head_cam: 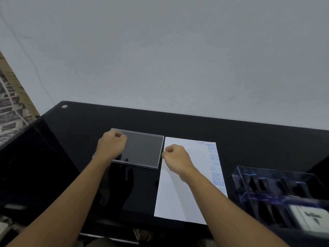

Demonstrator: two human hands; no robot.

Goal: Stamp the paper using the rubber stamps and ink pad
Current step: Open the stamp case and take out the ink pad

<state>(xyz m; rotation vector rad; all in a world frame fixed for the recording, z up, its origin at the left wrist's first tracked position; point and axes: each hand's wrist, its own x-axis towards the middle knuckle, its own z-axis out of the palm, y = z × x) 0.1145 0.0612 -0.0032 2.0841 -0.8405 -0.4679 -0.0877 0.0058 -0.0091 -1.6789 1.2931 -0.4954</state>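
Now our left hand (111,146) curls its fingers round the far left corner of a clear rectangular plastic lid (144,150) lying flat on the glossy black desk (249,139). Our right hand (176,158) is balled just beside the lid's right edge, over the left edge of the white sheet of paper (178,198); whether it pinches anything we cannot tell. Blue stamped words (218,179) run down the paper's right side. Further right, a clear plastic tray (277,172) holds black-handled rubber stamps (256,182).
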